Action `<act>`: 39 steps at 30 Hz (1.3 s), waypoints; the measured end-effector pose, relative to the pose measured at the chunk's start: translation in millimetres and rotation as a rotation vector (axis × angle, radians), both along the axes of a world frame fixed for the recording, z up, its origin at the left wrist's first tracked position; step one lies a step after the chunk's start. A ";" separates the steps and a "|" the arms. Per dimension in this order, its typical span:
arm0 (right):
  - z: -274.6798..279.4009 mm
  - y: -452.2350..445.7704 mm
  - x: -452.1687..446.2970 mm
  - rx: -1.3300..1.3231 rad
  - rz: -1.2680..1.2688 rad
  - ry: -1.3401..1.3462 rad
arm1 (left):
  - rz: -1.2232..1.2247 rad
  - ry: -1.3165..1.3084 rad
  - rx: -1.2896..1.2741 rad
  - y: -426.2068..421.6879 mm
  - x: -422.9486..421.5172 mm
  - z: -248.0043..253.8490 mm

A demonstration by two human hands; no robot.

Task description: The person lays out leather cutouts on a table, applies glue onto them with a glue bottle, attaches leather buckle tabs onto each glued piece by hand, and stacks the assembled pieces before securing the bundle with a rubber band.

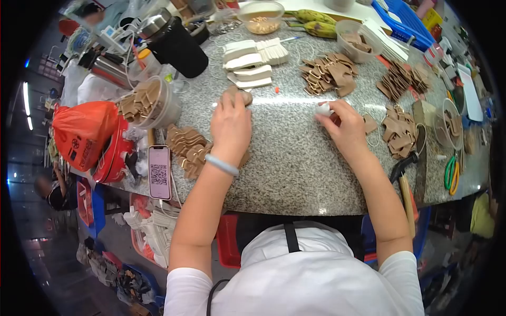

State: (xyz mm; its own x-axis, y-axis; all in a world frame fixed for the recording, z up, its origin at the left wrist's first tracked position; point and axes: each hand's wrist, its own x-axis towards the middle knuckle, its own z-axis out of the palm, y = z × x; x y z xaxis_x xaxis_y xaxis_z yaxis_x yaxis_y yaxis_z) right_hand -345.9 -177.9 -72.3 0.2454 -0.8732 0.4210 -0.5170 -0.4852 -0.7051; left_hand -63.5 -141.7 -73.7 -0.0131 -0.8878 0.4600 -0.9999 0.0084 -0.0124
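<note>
One wavy brown stack (183, 141) lies beside the left hand (232, 124), loosely curled at one tan piece (246, 98), its hold unclear; over one speckled stone table (295, 168), the right hand (345, 126) pinches one small white bit (323, 109), near one flat tab (370, 125).

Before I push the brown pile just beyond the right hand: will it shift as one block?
Probably not: the brown pile is loose pieces overlapping at odd angles, so it would likely spread. Single pieces look light, being small and thin. They're probably fairly stiff, since the propped-up ones don't visibly droop.
</note>
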 end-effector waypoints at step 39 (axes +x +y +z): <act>-0.5 6.6 -11.7 0.108 -0.068 0.016 | -0.566 0.276 -0.001 156.6 -82.1 11.9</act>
State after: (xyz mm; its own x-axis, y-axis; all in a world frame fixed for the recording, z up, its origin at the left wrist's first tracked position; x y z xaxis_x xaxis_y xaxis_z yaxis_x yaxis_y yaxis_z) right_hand -357.6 -171.3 -72.8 0.1899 -0.9282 0.3198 -0.5579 -0.3701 -0.7428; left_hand -145.6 14.9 -61.8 -0.3615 -0.7778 0.5141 -0.8072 0.5371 0.2450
